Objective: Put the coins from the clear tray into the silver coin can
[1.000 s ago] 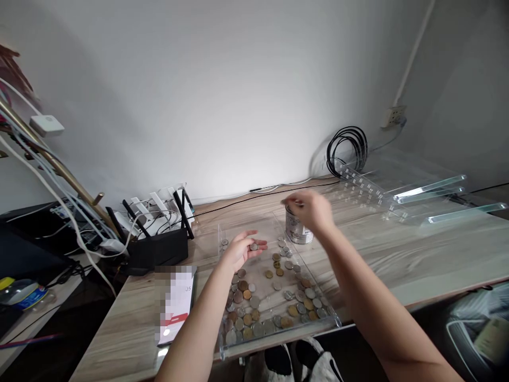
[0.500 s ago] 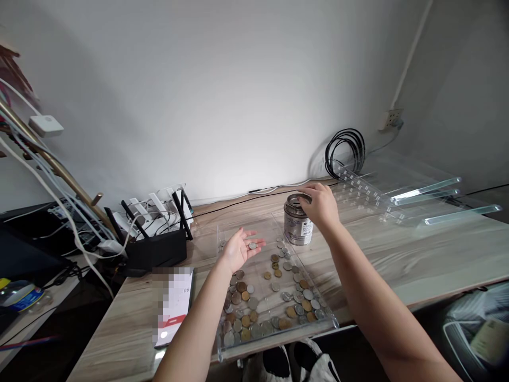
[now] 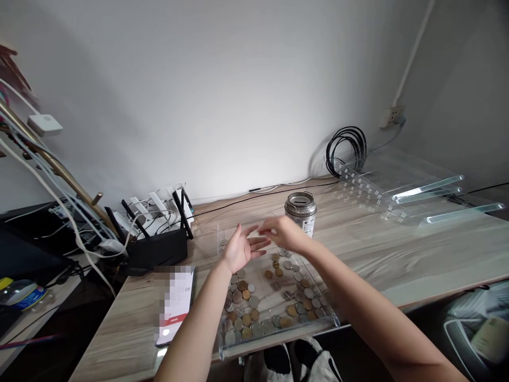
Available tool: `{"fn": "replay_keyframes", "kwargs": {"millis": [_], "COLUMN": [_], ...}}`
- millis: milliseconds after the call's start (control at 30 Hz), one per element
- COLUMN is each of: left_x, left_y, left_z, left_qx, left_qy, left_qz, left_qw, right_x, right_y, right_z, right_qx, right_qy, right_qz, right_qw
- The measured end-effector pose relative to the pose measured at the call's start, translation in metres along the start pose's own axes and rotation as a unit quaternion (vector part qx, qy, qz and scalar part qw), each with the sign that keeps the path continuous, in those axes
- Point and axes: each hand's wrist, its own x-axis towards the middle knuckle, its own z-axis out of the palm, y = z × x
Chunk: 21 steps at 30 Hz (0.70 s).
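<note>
My left hand (image 3: 239, 248) is held palm up over the far left part of a clear acrylic tray (image 3: 278, 336), fingers spread. My right hand (image 3: 281, 233) reaches across to it, its slightly blurred fingertips pinched together at the left fingers. What the pinch holds is hidden. Several silver and brass coins (image 3: 274, 302) lie scattered in the tray. A silver tin can (image 3: 301, 210) with a slot in its lid stands upright just behind the right hand, at the tray's far right corner.
A phone (image 3: 175, 305) lies on the wooden desk left of the tray. Behind it is a black router (image 3: 157, 248) with cables. Clear acrylic stands (image 3: 401, 191) and a coiled black cable (image 3: 347, 149) sit at the back right.
My right hand has left the top of the can and swung down and left to my left palm. The left hand stays open; the coin seen on its palm no longer shows.
</note>
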Motion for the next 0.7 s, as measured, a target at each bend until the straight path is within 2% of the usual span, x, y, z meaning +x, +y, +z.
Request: {"fn": "replay_keyframes", "kwargs": {"millis": [67, 100, 133, 200, 267, 367, 433, 500, 533, 567, 600, 633, 700], "left_x": [0.003, 0.006, 0.008, 0.012, 0.014, 0.011, 0.007, 0.003, 0.0, -0.003, -0.006, -0.011, -0.024], "left_y": [-0.006, -0.009, -0.012, -0.016, -0.015, -0.003, 0.006, 0.012, 0.011, 0.008, 0.004, -0.002, -0.012], "left_z": [-0.001, -0.002, -0.004, -0.008, -0.013, -0.023, -0.033, -0.042, -0.045, -0.046, -0.046, -0.043, -0.033], "left_qx": [0.106, 0.174, 0.241, 0.352, 0.42, 0.471, 0.482, 0.472, 0.461, 0.456, 0.459, 0.475, 0.545], "left_qy": [0.046, 0.087, 0.129, 0.188, 0.216, 0.234, 0.247, 0.249, 0.24, 0.223, 0.208, 0.193, 0.183], "left_qz": [0.019, 0.034, 0.048, 0.087, 0.127, 0.163, 0.159, 0.129, 0.103, 0.078, 0.062, 0.053, 0.045], "left_qw": [0.993, 0.98, 0.961, 0.913, 0.872, 0.835, 0.826, 0.836, 0.848, 0.858, 0.861, 0.857, 0.817], "right_x": [0.002, 0.002, 0.003, 0.005, 0.008, 0.014, 0.013, 0.007, 0.001, -0.005, -0.013, -0.021, -0.037], "right_y": [0.022, 0.033, 0.044, 0.062, 0.07, 0.064, 0.051, 0.033, 0.024, 0.015, 0.007, -0.001, -0.012], "right_z": [-0.024, -0.035, -0.045, -0.061, -0.069, -0.07, -0.063, -0.046, -0.034, -0.02, -0.005, 0.01, 0.038], "right_qx": [-0.068, -0.12, -0.164, -0.207, -0.214, -0.222, -0.226, -0.205, -0.18, -0.151, -0.119, -0.099, -0.107], "right_qy": [0.119, 0.164, 0.175, 0.138, 0.087, 0.056, 0.09, 0.115, 0.096, 0.048, -0.026, -0.094, -0.212], "right_qz": [0.081, 0.138, 0.186, 0.243, 0.264, 0.284, 0.263, 0.203, 0.167, 0.13, 0.096, 0.065, 0.027], "right_qw": [0.987, 0.969, 0.953, 0.938, 0.936, 0.931, 0.934, 0.951, 0.965, 0.979, 0.988, 0.989, 0.971]}}
